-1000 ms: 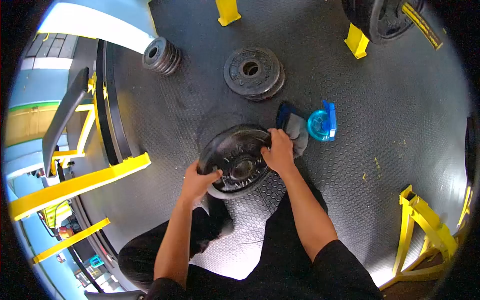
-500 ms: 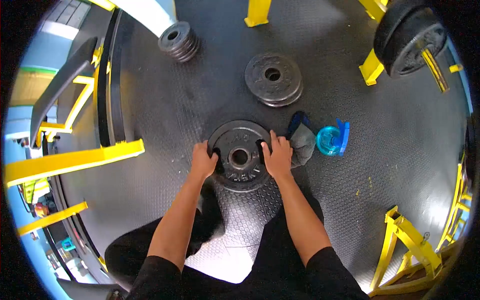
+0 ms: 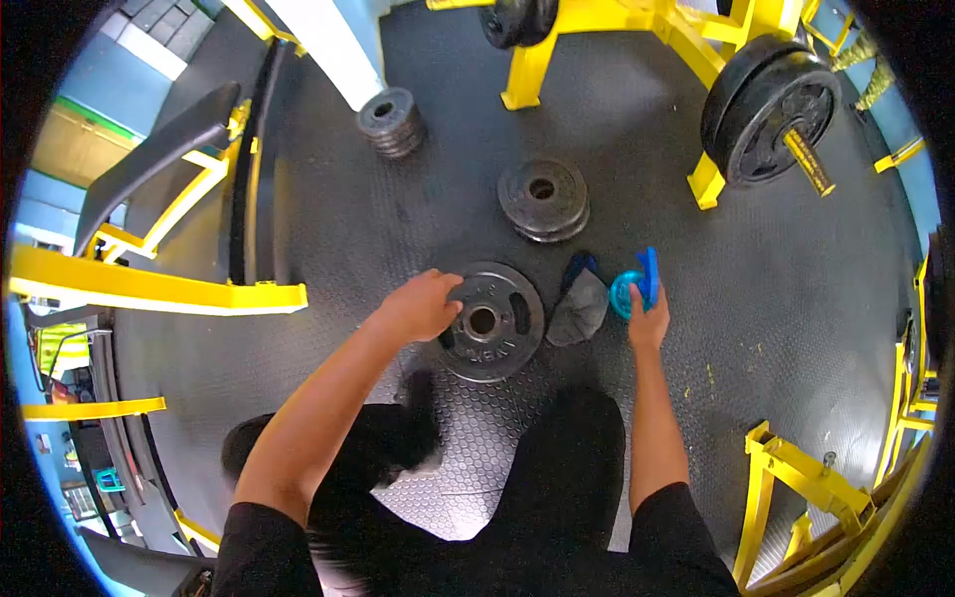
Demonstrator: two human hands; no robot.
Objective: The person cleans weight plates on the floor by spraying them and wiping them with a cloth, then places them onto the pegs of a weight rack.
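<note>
A large black weight plate (image 3: pixel 487 353) lies on the dark rubber floor in front of my knees. My left hand (image 3: pixel 426 304) is on its left edge, with fingers curled at the grip slot. To the right, my right hand (image 3: pixel 649 320) is closed around a turquoise bottle (image 3: pixel 624 296) with a blue lid or handle. Between plate and bottle lies a grey cloth (image 3: pixel 579 310) with a dark blue part at its top.
Farther ahead are a stack of mid-size plates (image 3: pixel 542 199) and a stack of small plates (image 3: pixel 391 124). Yellow frames (image 3: pixel 159 284) stand at the left, a rack with loaded plates (image 3: pixel 771 114) at the upper right, and a yellow stand (image 3: pixel 806 478) at the lower right.
My right hand has let go of the large plate and moved right to the bottle. My left hand has shifted slightly up along the plate's left side. The view has tilted upward.
</note>
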